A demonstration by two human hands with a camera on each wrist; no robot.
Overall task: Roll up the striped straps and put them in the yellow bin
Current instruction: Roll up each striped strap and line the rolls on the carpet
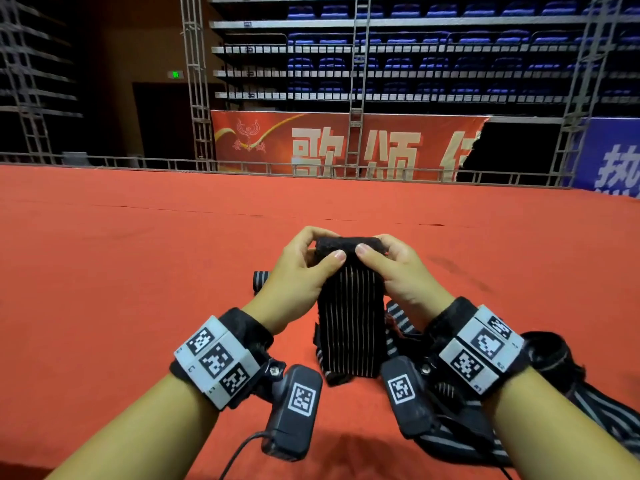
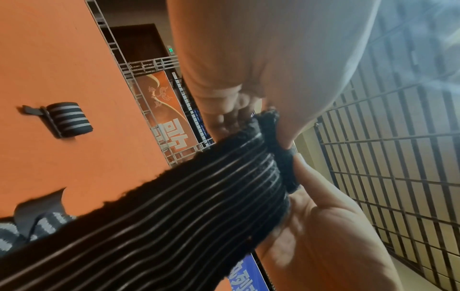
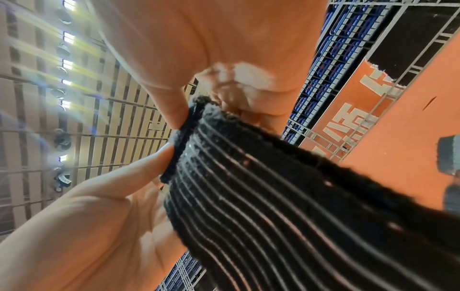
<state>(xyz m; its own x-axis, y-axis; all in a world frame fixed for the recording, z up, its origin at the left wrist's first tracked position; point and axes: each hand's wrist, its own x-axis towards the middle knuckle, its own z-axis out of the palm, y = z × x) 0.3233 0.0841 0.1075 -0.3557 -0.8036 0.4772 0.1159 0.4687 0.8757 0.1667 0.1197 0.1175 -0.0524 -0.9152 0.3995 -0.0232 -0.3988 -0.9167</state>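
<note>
I hold up a black strap with thin pale stripes in front of me; its lower end reaches the red carpet. My left hand and right hand each pinch its fuzzy top end, which is folded over, thumbs towards me. The left wrist view shows the left hand pinching the strap. In the right wrist view the right hand pinches the same folded edge of the strap. One rolled grey-striped strap lies on the carpet just left of my left hand. No yellow bin is in view.
Loose grey-striped straps lie in a heap under and to the right of my right wrist, trailing to the bottom right. The red carpet stretches ahead to a metal railing, with banners and tiers of seats beyond.
</note>
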